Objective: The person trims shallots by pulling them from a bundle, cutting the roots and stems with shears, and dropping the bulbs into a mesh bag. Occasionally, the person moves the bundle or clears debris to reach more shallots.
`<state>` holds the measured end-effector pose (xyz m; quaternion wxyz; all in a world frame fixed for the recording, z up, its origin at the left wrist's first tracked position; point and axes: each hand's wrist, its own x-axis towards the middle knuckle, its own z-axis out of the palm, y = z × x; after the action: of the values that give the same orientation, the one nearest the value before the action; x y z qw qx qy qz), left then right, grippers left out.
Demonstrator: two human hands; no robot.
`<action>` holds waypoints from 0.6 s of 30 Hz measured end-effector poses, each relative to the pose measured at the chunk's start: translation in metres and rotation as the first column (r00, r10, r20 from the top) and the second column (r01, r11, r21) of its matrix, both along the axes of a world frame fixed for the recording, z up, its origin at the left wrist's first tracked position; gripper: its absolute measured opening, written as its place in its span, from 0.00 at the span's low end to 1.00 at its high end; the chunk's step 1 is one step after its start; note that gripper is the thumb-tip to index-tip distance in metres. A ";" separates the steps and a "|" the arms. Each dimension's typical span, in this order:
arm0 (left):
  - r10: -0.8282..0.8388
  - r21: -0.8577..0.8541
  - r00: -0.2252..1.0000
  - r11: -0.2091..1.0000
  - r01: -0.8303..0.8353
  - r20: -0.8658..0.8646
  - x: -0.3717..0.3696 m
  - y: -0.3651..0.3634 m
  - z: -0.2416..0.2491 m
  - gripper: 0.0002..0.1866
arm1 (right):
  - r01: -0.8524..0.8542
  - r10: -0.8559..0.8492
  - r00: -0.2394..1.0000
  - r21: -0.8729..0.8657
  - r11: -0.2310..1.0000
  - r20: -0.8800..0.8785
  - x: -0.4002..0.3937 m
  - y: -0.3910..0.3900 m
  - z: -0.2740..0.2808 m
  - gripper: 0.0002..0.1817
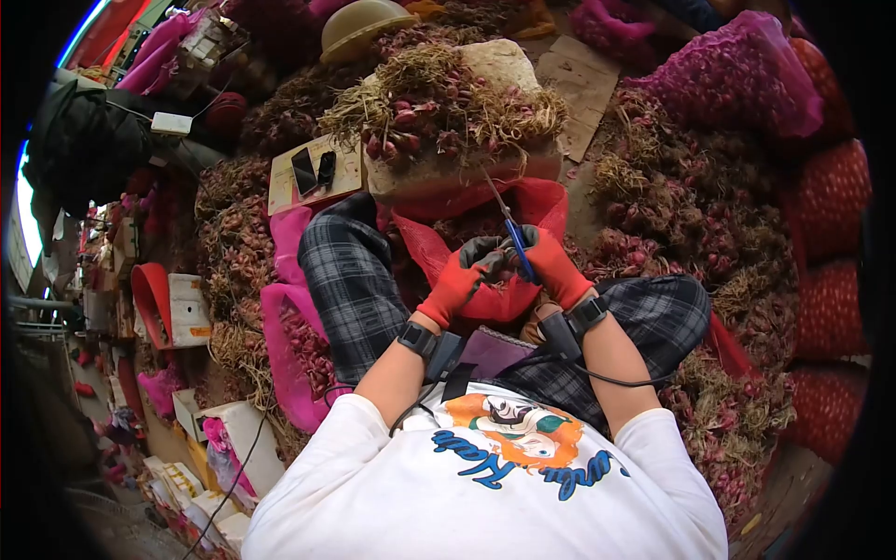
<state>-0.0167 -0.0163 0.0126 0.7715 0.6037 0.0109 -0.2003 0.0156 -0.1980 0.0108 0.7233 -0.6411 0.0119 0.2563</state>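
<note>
My right hand (551,266), in a red glove with grey fingers, is closed around a blue-handled tool (516,240) with a thin, pointed metal blade that points away from me. Close beside it, my left hand (459,277), gloved the same way, has its fingers curled shut. I cannot tell what is between the left fingertips. Both hands are over an open red mesh bag (551,201) between my crossed legs, with shallots inside. Just beyond the bag, a heap of shallots with dry stalks (439,107) lies on a pale block (411,179).
A phone (304,172) lies on a board (347,171) at the left. Loose shallots (653,196) spread along the right, beside stacked full red sacks (831,308). A pink mesh bag (291,378) of shallots lies by my left leg. Behind the heap is a beige helmet-like dome (362,26).
</note>
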 end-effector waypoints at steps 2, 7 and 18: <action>-0.014 -0.039 0.998 0.999 0.011 -0.067 0.002 -0.001 0.001 0.14 | 0.103 -0.067 0.989 -0.298 0.949 0.128 0.002 -0.004 -0.009 0.15; -0.084 -0.082 0.987 0.992 0.095 0.134 0.009 0.016 -0.016 0.17 | 0.295 -0.265 0.949 -0.187 0.937 0.169 0.009 -0.008 -0.073 0.14; 0.110 -0.159 0.993 0.980 -0.117 -0.053 0.009 0.012 -0.038 0.16 | 0.082 -0.079 0.970 -0.003 0.997 0.231 -0.011 0.019 0.010 0.19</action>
<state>-0.0080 -0.0043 -0.0254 0.8276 0.5331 0.0461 -0.1696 0.0049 -0.1785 0.0206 0.7255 -0.6701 -0.0446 0.1503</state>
